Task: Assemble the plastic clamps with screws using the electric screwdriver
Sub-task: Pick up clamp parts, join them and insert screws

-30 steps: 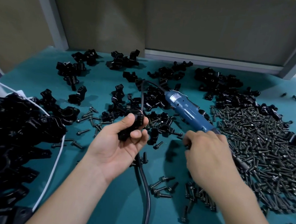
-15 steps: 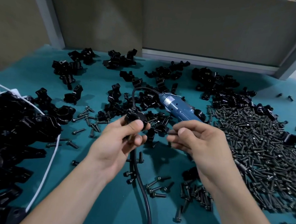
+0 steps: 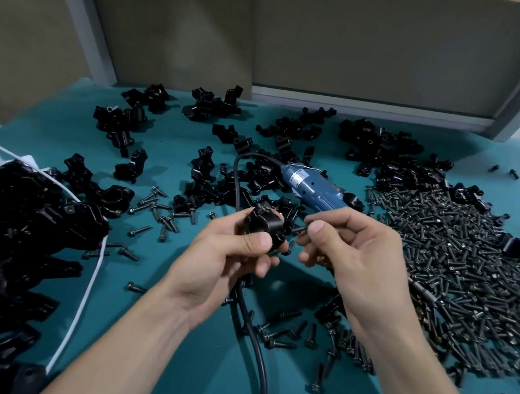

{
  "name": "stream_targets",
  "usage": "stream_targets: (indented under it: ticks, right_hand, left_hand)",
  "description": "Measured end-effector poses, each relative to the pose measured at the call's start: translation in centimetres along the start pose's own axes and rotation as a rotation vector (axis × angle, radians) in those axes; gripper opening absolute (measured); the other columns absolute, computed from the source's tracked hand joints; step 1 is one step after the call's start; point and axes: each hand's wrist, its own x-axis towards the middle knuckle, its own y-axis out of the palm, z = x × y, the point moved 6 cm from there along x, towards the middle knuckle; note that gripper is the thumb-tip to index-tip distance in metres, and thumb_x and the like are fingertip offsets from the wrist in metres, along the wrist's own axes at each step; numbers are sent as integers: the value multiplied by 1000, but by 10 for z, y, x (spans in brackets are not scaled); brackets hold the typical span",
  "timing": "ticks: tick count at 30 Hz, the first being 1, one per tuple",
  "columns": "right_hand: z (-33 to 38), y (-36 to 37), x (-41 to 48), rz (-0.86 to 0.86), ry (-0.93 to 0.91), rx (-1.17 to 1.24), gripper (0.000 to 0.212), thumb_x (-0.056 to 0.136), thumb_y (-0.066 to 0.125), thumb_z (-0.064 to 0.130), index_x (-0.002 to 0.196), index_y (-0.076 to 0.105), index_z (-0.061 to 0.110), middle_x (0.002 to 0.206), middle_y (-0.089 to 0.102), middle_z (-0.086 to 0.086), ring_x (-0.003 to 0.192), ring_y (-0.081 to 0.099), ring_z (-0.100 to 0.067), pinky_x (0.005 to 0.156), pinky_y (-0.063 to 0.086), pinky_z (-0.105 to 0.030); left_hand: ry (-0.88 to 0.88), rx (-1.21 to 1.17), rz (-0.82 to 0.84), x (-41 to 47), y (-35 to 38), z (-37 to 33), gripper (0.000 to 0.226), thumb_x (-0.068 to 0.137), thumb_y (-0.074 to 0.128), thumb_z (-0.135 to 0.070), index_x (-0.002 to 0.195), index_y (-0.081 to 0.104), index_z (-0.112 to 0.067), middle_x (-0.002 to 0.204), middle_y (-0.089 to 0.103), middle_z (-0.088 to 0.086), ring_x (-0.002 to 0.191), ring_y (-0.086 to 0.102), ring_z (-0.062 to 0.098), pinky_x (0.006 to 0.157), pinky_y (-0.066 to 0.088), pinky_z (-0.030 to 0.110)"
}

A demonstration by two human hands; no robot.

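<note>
My left hand [image 3: 227,258] grips a black plastic clamp [image 3: 264,225] above the middle of the teal table. My right hand [image 3: 353,258] pinches a small black screw [image 3: 299,229] between thumb and forefinger, its tip right at the clamp's right side. The blue electric screwdriver [image 3: 314,190] lies on the table just behind both hands, and neither hand touches it. Its black cable [image 3: 253,335] runs toward me under my hands.
A big heap of black screws [image 3: 461,263] covers the right side. Loose clamp halves [image 3: 207,107] are scattered along the back, and a pile of black clamps [image 3: 7,246] fills the left. Stray screws [image 3: 157,210] lie in front. A white cord [image 3: 82,305] runs down the left.
My right hand has come up from the table near the screwdriver with a screw and moved it left to the clamp. My left hand has raised and turned the clamp.
</note>
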Motion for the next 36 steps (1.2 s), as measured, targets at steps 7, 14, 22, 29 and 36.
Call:
stream_targets:
  ticks: [7, 14, 22, 29, 36]
  right_hand:
    - [1, 5, -2, 50, -73, -205, 17, 91, 75, 3, 81, 75, 17, 69, 73, -7, 57, 69, -22, 62, 58, -31]
    - [1, 9, -8, 39, -132, -522, 19, 93, 76, 18, 77, 70, 27, 60, 65, 4, 50, 59, -13, 53, 52, -33]
    - [-11, 19, -7, 20, -90, -845, 43, 100, 43, 48, 64, 48, 24, 66, 57, 25, 61, 50, -8, 51, 35, -22]
    - [-10, 14, -7, 111, -108, -709, 15, 99, 63, 28, 86, 62, 35, 73, 65, 12, 65, 60, -12, 57, 47, -28]
    - [-13, 16, -5, 160, -103, -725, 26, 104, 53, 39, 81, 58, 29, 63, 61, 10, 55, 52, -12, 47, 39, -25]
  left_hand:
    - [40, 45, -18, 2, -1, 0, 31, 77, 72, -12, 108, 74, -5, 95, 63, 18, 61, 52, 15, 62, 49, 20]
    - [149, 277, -90, -1, 0, -4, 23, 73, 77, -6, 94, 76, -15, 81, 69, 4, 65, 60, 15, 61, 52, 24]
    - [245, 463, -113, -4, 3, -8, 30, 76, 79, -3, 96, 77, -25, 83, 74, 4, 64, 65, 12, 62, 54, 23]
    - [221, 411, -133, -1, 1, -8, 23, 74, 80, -7, 90, 77, -23, 79, 73, 3, 63, 64, 13, 62, 54, 24]
    - [213, 402, -118, -1, 2, -9, 27, 72, 78, -4, 88, 79, -25, 78, 73, -1, 62, 63, 13, 60, 54, 24]
